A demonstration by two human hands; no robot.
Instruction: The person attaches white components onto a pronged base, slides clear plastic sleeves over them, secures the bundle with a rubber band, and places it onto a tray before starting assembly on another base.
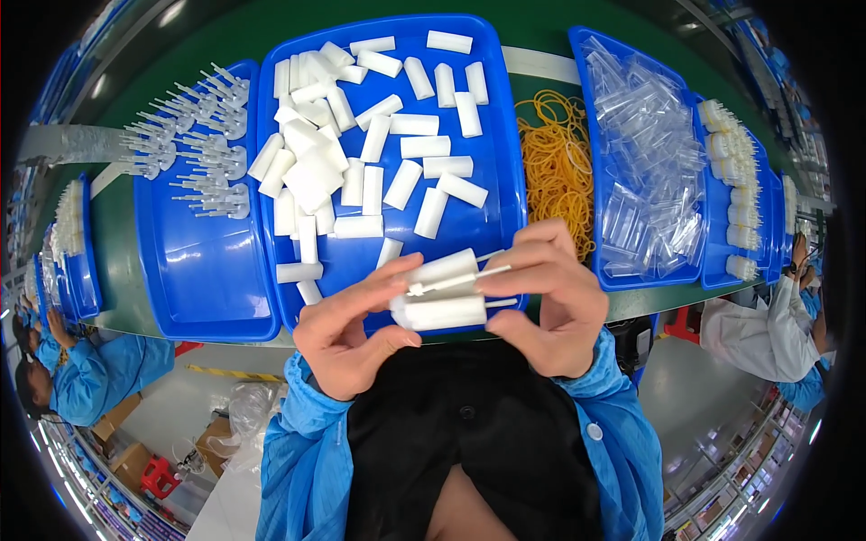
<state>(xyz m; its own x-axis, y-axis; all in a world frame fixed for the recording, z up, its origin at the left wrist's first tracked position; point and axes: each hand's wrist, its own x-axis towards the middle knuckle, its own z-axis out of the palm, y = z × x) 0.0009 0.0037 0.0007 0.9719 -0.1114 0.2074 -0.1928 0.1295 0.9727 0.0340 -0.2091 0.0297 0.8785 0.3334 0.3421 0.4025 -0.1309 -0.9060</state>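
Observation:
Just past the near edge of the large blue tray [498, 108], both hands hold one white plastic pronged piece [400, 309]. My left hand [347, 329] pinches its base end between thumb and fingers. White foam cylinders [446, 313] sit around at least two of its prongs, and the thin tips stick out past the foam. One prong between them looks bare. My right hand [555, 302] has its fingers and thumb curled around the tip end. Many loose white foam cylinders [360, 226] lie in the large tray, heaped at its left.
At left, a blue tray [207, 279] holds several white pronged pieces [216, 162]. To the right lie yellow rubber bands [555, 162], a tray of clear plastic tubes [645, 162] and a tray of foam-covered assemblies [735, 189]. Co-workers [108, 370] sit at both sides.

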